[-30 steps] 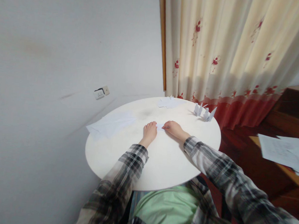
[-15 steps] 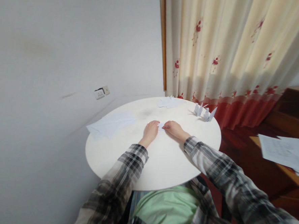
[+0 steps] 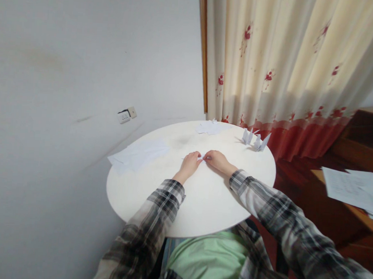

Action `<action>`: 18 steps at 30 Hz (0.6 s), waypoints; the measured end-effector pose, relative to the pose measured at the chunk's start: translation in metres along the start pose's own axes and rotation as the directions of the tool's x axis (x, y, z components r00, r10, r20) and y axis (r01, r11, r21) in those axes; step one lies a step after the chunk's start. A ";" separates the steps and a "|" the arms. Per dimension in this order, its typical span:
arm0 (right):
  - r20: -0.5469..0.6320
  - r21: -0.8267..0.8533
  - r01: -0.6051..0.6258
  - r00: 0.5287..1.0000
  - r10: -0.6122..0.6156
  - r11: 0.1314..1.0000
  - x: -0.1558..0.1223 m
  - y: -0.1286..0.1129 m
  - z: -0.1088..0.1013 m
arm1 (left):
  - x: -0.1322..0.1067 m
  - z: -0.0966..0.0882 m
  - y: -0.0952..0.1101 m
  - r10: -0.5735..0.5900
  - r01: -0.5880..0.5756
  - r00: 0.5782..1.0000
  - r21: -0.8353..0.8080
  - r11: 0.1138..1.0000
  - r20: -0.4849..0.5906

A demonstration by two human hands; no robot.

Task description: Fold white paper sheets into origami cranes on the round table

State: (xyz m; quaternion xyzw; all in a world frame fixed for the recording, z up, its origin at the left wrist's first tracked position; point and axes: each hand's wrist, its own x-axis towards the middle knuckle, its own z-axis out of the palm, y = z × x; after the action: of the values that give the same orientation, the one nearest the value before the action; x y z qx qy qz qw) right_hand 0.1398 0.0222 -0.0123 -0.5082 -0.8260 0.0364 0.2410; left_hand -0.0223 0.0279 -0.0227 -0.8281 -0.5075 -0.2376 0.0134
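Observation:
Over the middle of the round white table [image 3: 214, 208], my left hand [image 3: 190, 164] and my right hand [image 3: 216, 160] meet at a small piece of folded white paper [image 3: 201, 158]. The fingers of both hands are closed, pinching the paper from either side. Most of it is hidden by my fingers, and its folds are too small to make out. Toward the right rim stand two folded paper cranes, the nearer crane [image 3: 261, 143] and the farther crane [image 3: 247, 137].
White sheets [image 3: 138, 155] lie at the table's left edge, and crumpled-looking paper [image 3: 211, 127] sits at the back. A wall with a socket [image 3: 124, 117] borders the left side. Behind hangs a floral curtain [image 3: 273, 56]. Printed sheets [image 3: 354, 189] rest on wooden furniture at the right.
My left hand has shifted slightly right, closer to my right hand, and its fingers now pinch the paper. Less of the paper shows between the hands. My right hand stays nearly in place.

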 end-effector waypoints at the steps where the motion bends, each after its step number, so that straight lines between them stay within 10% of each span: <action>1: -0.008 0.004 -0.007 1.000 0.007 1.000 0.000 0.000 0.000 | 0.000 0.000 0.000 0.008 -0.008 1.000 -0.001 1.000 -0.002; 18: -0.035 0.051 -0.031 0.999 0.032 0.998 0.002 0.004 0.004 | 0.001 -0.001 0.001 0.055 -0.055 0.998 -0.024 0.998 0.029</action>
State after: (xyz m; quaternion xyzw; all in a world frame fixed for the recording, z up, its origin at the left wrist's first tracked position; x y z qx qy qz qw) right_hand 0.1405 0.0264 -0.0166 -0.5155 -0.8123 0.0519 0.2677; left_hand -0.0218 0.0280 -0.0212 -0.8453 -0.4819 -0.2307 0.0027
